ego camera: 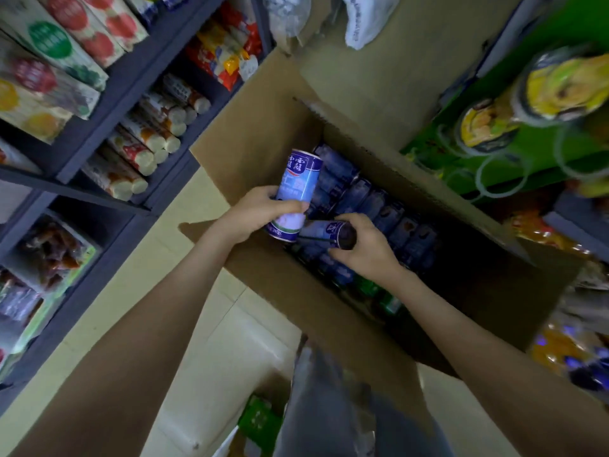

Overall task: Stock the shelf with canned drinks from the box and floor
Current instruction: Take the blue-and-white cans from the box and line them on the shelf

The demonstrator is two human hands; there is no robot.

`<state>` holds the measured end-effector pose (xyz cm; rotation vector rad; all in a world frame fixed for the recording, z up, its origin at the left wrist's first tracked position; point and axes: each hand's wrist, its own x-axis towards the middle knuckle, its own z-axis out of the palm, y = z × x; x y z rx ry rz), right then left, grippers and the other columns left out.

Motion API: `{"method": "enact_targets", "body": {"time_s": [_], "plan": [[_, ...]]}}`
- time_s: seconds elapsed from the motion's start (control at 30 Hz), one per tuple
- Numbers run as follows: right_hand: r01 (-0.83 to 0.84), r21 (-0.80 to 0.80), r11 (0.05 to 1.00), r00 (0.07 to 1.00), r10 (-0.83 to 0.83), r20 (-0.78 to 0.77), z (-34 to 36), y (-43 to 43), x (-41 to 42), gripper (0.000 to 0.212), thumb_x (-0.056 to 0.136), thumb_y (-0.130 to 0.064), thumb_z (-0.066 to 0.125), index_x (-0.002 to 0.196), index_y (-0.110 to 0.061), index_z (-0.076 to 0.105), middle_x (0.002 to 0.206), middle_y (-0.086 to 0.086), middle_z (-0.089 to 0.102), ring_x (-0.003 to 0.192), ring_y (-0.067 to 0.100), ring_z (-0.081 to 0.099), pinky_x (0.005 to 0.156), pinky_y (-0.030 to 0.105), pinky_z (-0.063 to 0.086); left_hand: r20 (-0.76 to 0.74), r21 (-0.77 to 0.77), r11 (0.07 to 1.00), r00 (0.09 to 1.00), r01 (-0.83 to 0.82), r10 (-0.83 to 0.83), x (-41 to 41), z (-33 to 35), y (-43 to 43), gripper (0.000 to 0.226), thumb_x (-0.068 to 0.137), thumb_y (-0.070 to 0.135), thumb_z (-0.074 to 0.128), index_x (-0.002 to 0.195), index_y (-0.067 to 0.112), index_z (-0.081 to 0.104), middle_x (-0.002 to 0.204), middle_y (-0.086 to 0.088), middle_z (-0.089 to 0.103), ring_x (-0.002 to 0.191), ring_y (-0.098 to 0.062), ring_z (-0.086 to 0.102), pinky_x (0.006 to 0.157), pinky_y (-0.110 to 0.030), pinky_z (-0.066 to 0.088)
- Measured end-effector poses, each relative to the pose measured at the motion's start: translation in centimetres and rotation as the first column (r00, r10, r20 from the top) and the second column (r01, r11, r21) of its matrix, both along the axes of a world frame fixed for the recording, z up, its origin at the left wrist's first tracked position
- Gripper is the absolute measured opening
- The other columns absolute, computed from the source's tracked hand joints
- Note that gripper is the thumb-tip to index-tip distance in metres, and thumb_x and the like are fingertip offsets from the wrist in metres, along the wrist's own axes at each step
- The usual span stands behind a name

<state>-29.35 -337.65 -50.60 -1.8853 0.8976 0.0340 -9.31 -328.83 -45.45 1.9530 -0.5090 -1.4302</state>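
An open cardboard box [263, 133] stands on the floor, packed with several blue drink cans [389, 212] lying in rows. My left hand [260, 212] grips a blue and white can [295, 192] by its lower half, lifted above the box's near left corner. My right hand [365, 249] holds a second blue can [326, 234] on its side just over the packed cans, its dark end facing right. The two held cans nearly touch.
A dark shelf unit [108, 103] on the left holds juice cartons, wrapped sausages and snack packs. A green rack [527, 140] with yellow-lidded tubs stands to the right of the box. The floor [184, 291] is pale tile. A green pack [260, 420] lies near my legs.
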Motion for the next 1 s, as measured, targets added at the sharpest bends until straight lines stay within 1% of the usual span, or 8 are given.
{"method": "enact_targets", "body": {"time_s": [0.2,0.27,0.43,0.67,0.73,0.83,0.9,1.0], "plan": [[0.218,0.034,0.975,0.936,-0.219,0.275,12.5,-3.2,-10.3,0.05,0.067,-0.009,0.082,0.106,-0.024,0.055,0.11,0.005,0.055,0.097,0.011,0.056,0.083,0.013,0.044,-0.345,-0.158,0.986,0.938,-0.051,-0.007,-9.5,8.7,-3.0,0.015,0.085,0.02,0.062,0.098,0.012,0.065,0.083,0.0,0.073,0.074,-0.012,0.068,0.074,-0.027,0.054],[0.302,0.121,0.946,0.864,-0.325,0.384,16.1,-4.0,-14.4,0.045,0.071,-0.005,0.079,0.106,-0.021,0.055,0.104,0.005,0.061,0.091,0.007,0.06,0.08,0.018,0.049,-0.434,-0.196,0.978,0.9,-0.064,-0.028,-13.8,11.7,-4.0,0.016,0.085,0.02,0.059,0.096,0.011,0.063,0.08,-0.001,0.073,0.071,-0.012,0.069,0.068,-0.025,0.057],[0.443,0.374,0.814,0.564,-0.578,0.589,24.0,-5.7,-26.3,0.036,0.08,-0.011,0.067,0.113,-0.012,0.056,0.097,-0.001,0.065,0.089,0.011,0.064,0.076,0.028,0.051,-0.468,-0.337,0.941,0.872,-0.027,-0.143,-27.1,19.3,-6.6,0.023,0.095,0.014,0.04,0.089,0.011,0.062,0.068,0.001,0.072,0.06,-0.009,0.068,0.057,-0.022,0.056],[0.54,0.477,0.693,0.141,-0.634,0.761,32.1,-6.7,-38.3,0.038,0.081,-0.011,0.065,0.112,-0.009,0.044,0.102,0.004,0.059,0.089,0.012,0.062,0.079,0.029,0.05,-0.434,-0.564,0.826,0.85,0.002,-0.298,-43.8,27.4,-10.7,0.02,0.089,0.016,0.05,0.088,0.011,0.069,0.078,-0.003,0.074,0.069,-0.014,0.07,0.072,-0.03,0.057],[0.562,0.465,0.684,0.126,-0.626,0.769,33.8,-6.9,-41.0,0.045,0.085,-0.007,0.066,0.122,-0.009,0.04,0.105,0.004,0.061,0.092,0.014,0.065,0.082,0.032,0.054,-0.387,-0.616,0.786,0.852,0.045,-0.352,-46.9,29.6,-11.7,0.018,0.091,0.018,0.049,0.092,0.011,0.065,0.08,-0.004,0.074,0.07,-0.015,0.07,0.073,-0.031,0.057],[0.588,0.407,0.699,0.169,-0.598,0.783,37.2,-7.5,-44.4,0.059,0.072,-0.029,0.08,0.12,-0.015,0.047,0.118,0.014,0.057,0.101,0.022,0.064,0.087,0.039,0.054,-0.31,-0.678,0.723,0.84,0.132,-0.445,-49.9,32.5,-13.2,0.016,0.087,0.021,0.056,0.094,0.013,0.067,0.086,-0.005,0.074,0.076,-0.016,0.07,0.077,-0.033,0.056],[0.596,0.364,0.716,0.201,-0.572,0.795,39.5,-8.2,-46.4,0.044,0.077,-0.022,0.076,0.112,-0.012,0.051,0.105,0.01,0.061,0.09,0.019,0.065,0.079,0.034,0.055,-0.295,-0.693,0.702,0.822,0.167,-0.486,-51.2,34.1,-13.9,0.021,0.079,0.023,0.058,0.095,0.012,0.066,0.088,-0.004,0.074,0.078,-0.016,0.07,0.078,-0.034,0.056],[0.561,0.407,0.721,0.119,-0.557,0.822,42.3,-9.5,-48.8,0.04,0.088,-0.01,0.063,0.122,0.004,0.048,0.105,0.015,0.063,0.085,0.024,0.065,0.075,0.039,0.056,-0.24,-0.701,0.667,0.797,0.253,-0.555,-52.0,36.3,-15.2,0.015,0.085,0.018,0.053,0.093,0.011,0.064,0.081,-0.002,0.074,0.072,-0.013,0.07,0.07,-0.029,0.058]]}}
